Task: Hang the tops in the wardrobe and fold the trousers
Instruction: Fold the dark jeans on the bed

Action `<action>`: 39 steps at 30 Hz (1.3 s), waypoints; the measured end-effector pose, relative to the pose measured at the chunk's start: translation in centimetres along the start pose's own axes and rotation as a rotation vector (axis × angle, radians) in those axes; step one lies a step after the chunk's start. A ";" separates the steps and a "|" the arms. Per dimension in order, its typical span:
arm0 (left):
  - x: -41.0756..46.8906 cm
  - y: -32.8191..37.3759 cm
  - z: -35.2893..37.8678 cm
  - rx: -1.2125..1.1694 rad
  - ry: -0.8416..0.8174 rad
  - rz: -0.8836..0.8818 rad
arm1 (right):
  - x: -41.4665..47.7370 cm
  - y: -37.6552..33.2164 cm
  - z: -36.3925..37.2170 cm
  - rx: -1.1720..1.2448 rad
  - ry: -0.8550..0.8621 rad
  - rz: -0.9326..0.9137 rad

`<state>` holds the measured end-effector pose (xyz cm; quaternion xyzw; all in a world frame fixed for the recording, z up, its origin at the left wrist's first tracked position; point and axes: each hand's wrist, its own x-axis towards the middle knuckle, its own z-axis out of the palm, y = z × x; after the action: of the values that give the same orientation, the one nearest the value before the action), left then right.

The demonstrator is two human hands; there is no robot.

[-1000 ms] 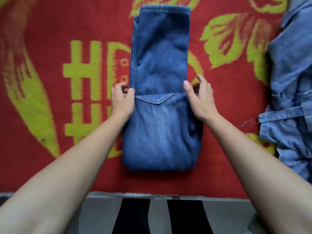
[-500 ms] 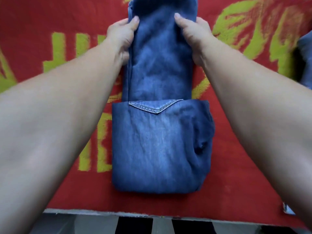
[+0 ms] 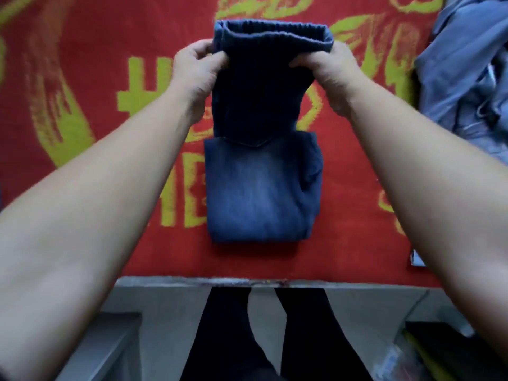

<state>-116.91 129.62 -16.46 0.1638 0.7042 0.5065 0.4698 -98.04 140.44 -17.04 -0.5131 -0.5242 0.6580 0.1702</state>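
Blue denim trousers lie partly folded on a red blanket with yellow patterns. The near part is a flat folded block. The far end, with its ribbed elastic band, is lifted off the blanket. My left hand grips the left edge of that raised end just below the band. My right hand grips the right edge at the same height. Both thumbs press on the near face of the cloth.
A pale blue top lies crumpled at the right edge of the blanket. The blanket's near edge runs across the bottom, with my dark-trousered legs and grey floor below it.
Both hands moved from the trousers' middle fold to the far end, took hold of it and lifted it up off the blanket towards me.
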 end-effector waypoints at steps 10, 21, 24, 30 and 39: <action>-18.6 -11.4 -4.5 0.972 -0.228 0.202 | -19.4 10.2 -1.4 -1.193 -0.329 -0.364; -15.7 -9.4 -3.4 1.209 -0.357 0.015 | -16.5 5.9 0.0 -1.307 -0.470 -0.133; -11.7 -7.7 -3.0 1.255 -0.282 0.148 | -12.4 3.9 0.5 -1.323 -0.397 -0.186; -5.0 -7.3 -1.3 1.325 -0.471 -0.070 | -5.3 4.0 2.5 -1.347 -0.503 0.001; -4.8 -8.7 -0.3 1.535 -0.526 -0.058 | -3.2 6.8 3.6 -1.424 -0.608 0.206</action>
<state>-112.59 122.36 -21.62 0.5357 0.7258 -0.1854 0.3896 -97.67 133.42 -21.58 -0.3420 -0.7936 0.2875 -0.4130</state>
